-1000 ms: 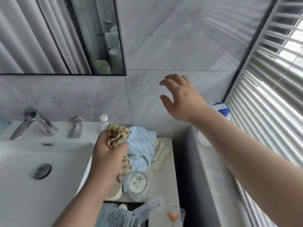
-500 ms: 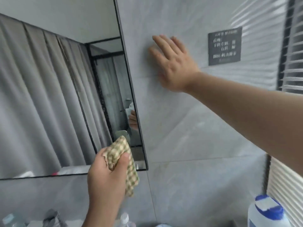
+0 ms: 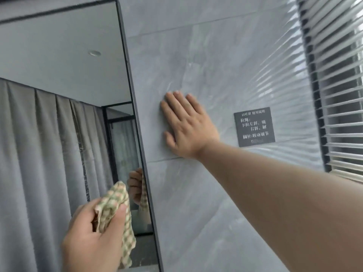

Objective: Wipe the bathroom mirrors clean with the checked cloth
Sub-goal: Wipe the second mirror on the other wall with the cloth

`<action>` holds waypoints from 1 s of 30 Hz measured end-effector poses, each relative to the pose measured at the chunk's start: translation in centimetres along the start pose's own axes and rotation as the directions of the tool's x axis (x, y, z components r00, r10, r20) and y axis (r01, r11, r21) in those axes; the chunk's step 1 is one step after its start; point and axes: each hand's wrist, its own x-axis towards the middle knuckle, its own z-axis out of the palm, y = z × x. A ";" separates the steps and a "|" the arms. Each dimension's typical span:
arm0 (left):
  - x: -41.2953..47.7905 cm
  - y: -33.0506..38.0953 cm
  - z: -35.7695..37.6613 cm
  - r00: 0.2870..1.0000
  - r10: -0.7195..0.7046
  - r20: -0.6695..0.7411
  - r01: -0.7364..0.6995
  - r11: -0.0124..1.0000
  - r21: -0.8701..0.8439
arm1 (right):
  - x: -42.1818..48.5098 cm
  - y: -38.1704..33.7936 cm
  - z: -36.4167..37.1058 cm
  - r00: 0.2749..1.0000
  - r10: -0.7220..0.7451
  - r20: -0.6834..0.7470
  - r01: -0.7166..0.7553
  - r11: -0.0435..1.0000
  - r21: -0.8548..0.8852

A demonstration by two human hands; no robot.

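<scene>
Left hand: the left hand (image 3: 94,238) was low in the view, in front of the mirror's lower right part, thumb and fingers curled round the checked cloth.
Checked cloth: the checked cloth (image 3: 115,209), green and cream, was bunched in that hand; 1 fold stood up above the fingers and another hung down past the hand's right side. Whether it touched the glass could not be told.
Mirror: the mirror (image 3: 59,95) filled the left of the view, with a thin dark frame. Its right edge ran down just left of the right hand. It reflected grey curtains, a pale ceiling with 1 round light, and, near its right edge, the cloth and the fingers holding it.
Right hand: the right hand (image 3: 188,126) lay flat on the tiled wall, fingers straight and close together, pointing up and left, holding nothing.
Tiled wall: the tiled wall (image 3: 216,65) was grey and marbled, right of the mirror.
Sign: a dark sign (image 3: 254,127) with pale lettering sat on the wall, right of the right hand.
Blind: a slatted blind (image 3: 337,75) covered the window at the far right.
</scene>
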 end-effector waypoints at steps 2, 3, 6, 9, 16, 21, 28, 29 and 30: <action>0.3 0.6 0.7 0.999 0.008 -0.049 -0.011 0.997 -0.076 | 0.1 0.0 -0.1 1.000 0.000 -0.010 0.001 1.000 0.001; 0.7 0.8 1.0 0.997 0.024 -0.079 -0.031 0.996 -0.088 | 0.1 0.1 0.0 1.000 -0.001 -0.022 0.001 1.000 0.002; 3.1 2.0 1.3 0.965 0.220 -0.144 -0.225 0.974 -0.015 | -0.1 -0.1 0.0 0.999 0.002 -0.050 -0.001 1.000 0.016; 6.5 3.0 1.0 0.920 0.370 -0.129 -0.356 0.927 0.120 | 0.0 0.0 0.1 0.998 0.003 -0.057 -0.001 1.000 0.025; 14.9 6.7 2.4 0.782 0.622 -0.052 -0.599 0.771 0.214 | 0.1 -0.1 -0.2 1.000 0.001 0.001 -0.001 1.000 0.018; 20.8 10.0 4.9 0.536 0.844 -0.028 -0.760 0.497 0.419 | 0.1 0.1 -0.1 0.999 0.000 -0.034 0.000 1.000 0.006; 19.8 6.7 7.6 0.627 0.736 0.256 -0.761 0.509 0.402 | 0.1 0.0 0.2 0.997 -0.010 -0.073 0.011 1.000 0.006; 19.3 6.1 7.6 0.627 0.726 0.281 -0.767 0.514 0.385 | 0.1 0.0 0.3 0.997 -0.010 -0.077 0.010 1.000 0.009; 19.0 5.6 7.7 0.624 0.715 0.313 -0.774 0.513 0.371 | 0.1 0.0 0.3 0.997 -0.009 -0.081 0.010 1.000 0.011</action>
